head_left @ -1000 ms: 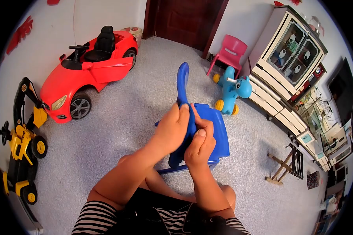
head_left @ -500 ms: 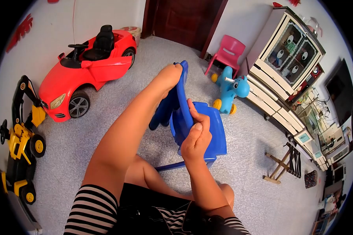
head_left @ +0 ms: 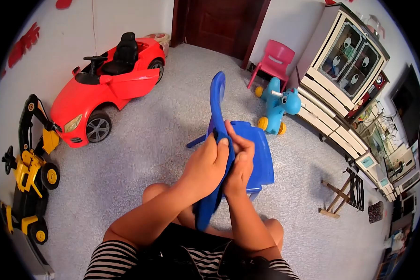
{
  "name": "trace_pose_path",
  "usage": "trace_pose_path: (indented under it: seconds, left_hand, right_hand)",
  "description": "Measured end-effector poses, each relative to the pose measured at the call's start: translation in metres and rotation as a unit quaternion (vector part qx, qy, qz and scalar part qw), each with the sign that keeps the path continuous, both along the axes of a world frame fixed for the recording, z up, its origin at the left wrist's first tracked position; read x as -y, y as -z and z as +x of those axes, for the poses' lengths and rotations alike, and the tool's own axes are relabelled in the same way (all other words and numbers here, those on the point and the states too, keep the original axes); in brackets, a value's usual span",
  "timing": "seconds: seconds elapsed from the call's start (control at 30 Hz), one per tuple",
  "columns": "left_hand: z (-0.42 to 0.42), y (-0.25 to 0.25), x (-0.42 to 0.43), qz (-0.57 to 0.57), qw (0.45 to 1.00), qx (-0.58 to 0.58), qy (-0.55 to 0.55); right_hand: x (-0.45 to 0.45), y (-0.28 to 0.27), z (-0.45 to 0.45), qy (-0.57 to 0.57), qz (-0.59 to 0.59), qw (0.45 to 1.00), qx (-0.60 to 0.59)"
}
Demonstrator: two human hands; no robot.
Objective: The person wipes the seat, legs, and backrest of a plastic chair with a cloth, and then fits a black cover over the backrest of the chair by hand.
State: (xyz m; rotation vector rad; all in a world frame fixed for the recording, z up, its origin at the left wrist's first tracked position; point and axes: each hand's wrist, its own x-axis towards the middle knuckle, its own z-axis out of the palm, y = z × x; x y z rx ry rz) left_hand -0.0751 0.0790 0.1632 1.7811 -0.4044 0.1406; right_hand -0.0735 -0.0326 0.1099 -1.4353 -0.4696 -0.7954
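A small blue plastic chair (head_left: pixel 260 156) stands in front of me, its backrest edge-on to my view. My left hand (head_left: pixel 203 165) is closed on a dark blue cloth (head_left: pixel 209 210), which hangs down on the near side of the backrest. The left thumb lies along the backrest's edge. Across that edge, my right hand (head_left: pixel 239 165) is closed around the backrest from the seat side, with its index finger pointing up along the plastic. Its inner fingers are partly hidden, so I cannot tell whether it also touches the cloth.
A red toy car (head_left: pixel 107 88) with its door open and a yellow toy excavator (head_left: pixel 30 172) stand at left. A blue ride-on toy (head_left: pixel 276 107), a pink chair (head_left: pixel 274 63) and a cabinet (head_left: pixel 336 65) are at right. A folding stool (head_left: pixel 343 193) stands nearer.
My left hand has come down from the top of the backrest to its near edge, bringing the cloth towards me. My right hand stays at the backrest.
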Motion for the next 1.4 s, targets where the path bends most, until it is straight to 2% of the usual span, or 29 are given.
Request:
trace_pose_path:
  seconds: [0.13,0.2,0.27,0.3,0.4,0.43,0.5,0.53,0.6,0.73,0.8,0.83,0.87,0.93,1.0,1.07,1.13,1.17,1.2,1.27,1.37,1.4]
  left_hand:
    - [0.012,-0.001,-0.002,-0.043,0.996,-0.038,0.063]
    - [0.015,-0.006,-0.004,-0.049,0.997,-0.049,0.046]
    - [0.021,-0.017,-0.007,-0.030,0.994,-0.101,0.025]
    - [0.030,-0.013,-0.008,-0.058,0.991,-0.113,0.031]
    - [0.072,-0.003,-0.012,-0.045,0.994,-0.097,0.000]
    - [0.090,-0.008,-0.012,-0.011,0.992,-0.127,-0.003]
    - [0.116,-0.028,-0.007,-0.023,0.990,-0.137,-0.036]
    - [0.136,-0.036,-0.005,-0.021,0.990,-0.134,-0.034]
    - [0.166,-0.048,-0.003,-0.010,0.975,-0.220,0.028]
    - [0.154,-0.043,-0.002,-0.007,0.979,-0.200,0.024]
    - [0.135,-0.030,-0.007,-0.003,0.992,-0.124,0.013]
    - [0.126,-0.022,-0.008,0.020,0.994,-0.108,-0.029]
    - [0.115,-0.017,-0.011,0.030,0.993,-0.110,-0.029]
    - [0.083,-0.012,-0.017,0.118,0.991,-0.050,-0.043]
    - [0.032,-0.027,-0.013,0.158,0.984,-0.055,-0.056]
    - [0.010,-0.017,-0.012,0.199,0.978,-0.028,-0.055]
    - [0.002,-0.011,-0.013,0.162,0.982,0.085,-0.037]
    - [-0.005,-0.015,-0.012,0.189,0.976,0.097,-0.045]
    - [-0.009,-0.014,-0.010,0.199,0.974,0.098,-0.042]
    - [-0.014,-0.012,-0.006,0.249,0.960,0.093,-0.092]
    - [-0.014,-0.007,-0.001,0.296,0.942,0.099,-0.124]
    - [-0.013,-0.005,0.000,0.310,0.936,0.085,-0.141]
  right_hand:
    - [0.006,0.010,-0.001,-0.016,-0.039,0.999,0.009]
    - [0.005,0.009,-0.002,0.006,-0.091,0.996,0.006]
    - [0.002,0.009,0.001,0.014,-0.081,0.997,-0.006]
    - [0.000,0.010,0.002,0.029,-0.089,0.995,-0.023]
    - [-0.006,0.012,0.010,0.052,-0.082,0.995,-0.021]
    - [-0.006,0.013,0.011,0.053,-0.085,0.995,-0.007]
    - [-0.005,0.013,0.012,0.057,-0.084,0.995,0.011]
    - [-0.004,0.013,0.011,0.047,-0.086,0.995,0.001]
    - [-0.002,0.015,0.012,0.042,-0.086,0.995,-0.005]
    - [-0.003,0.022,0.023,0.064,-0.085,0.993,0.043]
    - [-0.006,0.026,0.028,0.063,-0.072,0.992,0.077]
    - [-0.008,0.026,0.026,0.065,-0.063,0.993,0.074]
    - [-0.007,0.024,0.026,0.078,-0.078,0.991,0.072]
    - [-0.007,0.023,0.026,0.093,-0.084,0.990,0.066]
    - [-0.007,0.024,0.026,0.107,-0.102,0.987,0.070]
    - [-0.005,0.022,0.027,0.103,-0.086,0.988,0.074]
    - [-0.003,0.019,0.025,0.088,-0.105,0.987,0.090]
    - [-0.001,0.018,0.023,0.047,-0.094,0.992,0.067]
    - [0.000,0.020,0.022,0.050,-0.084,0.993,0.067]
    - [0.005,0.023,0.023,-0.040,-0.079,0.995,0.043]
    - [0.015,0.045,0.023,-0.097,-0.084,0.992,0.012]
    - [0.024,0.051,0.021,-0.062,-0.164,0.985,-0.008]
